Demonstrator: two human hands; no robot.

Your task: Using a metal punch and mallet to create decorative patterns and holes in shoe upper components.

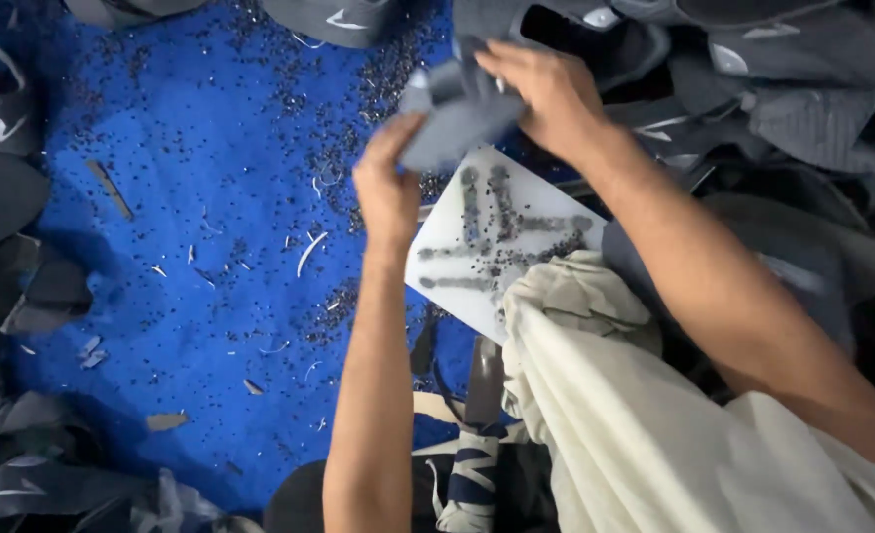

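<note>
Both my hands hold one grey fabric shoe-upper piece (457, 118) above a white cutting board (447, 237). My left hand (388, 183) pinches its lower left corner. My right hand (546, 94) grips its upper right side from above. The board lies tilted on the blue surface (190, 217) and carries dark rows of small punched scraps. Part of the grey piece is hidden under my right fingers.
Piles of grey and black shoe uppers (793, 89) lie at the right and top, more at the left edge (3, 188). Tiny dark scraps and pale offcuts litter the blue surface. A cream cloth (635, 415) covers my lap; a dark tool handle (482, 380) lies beside it.
</note>
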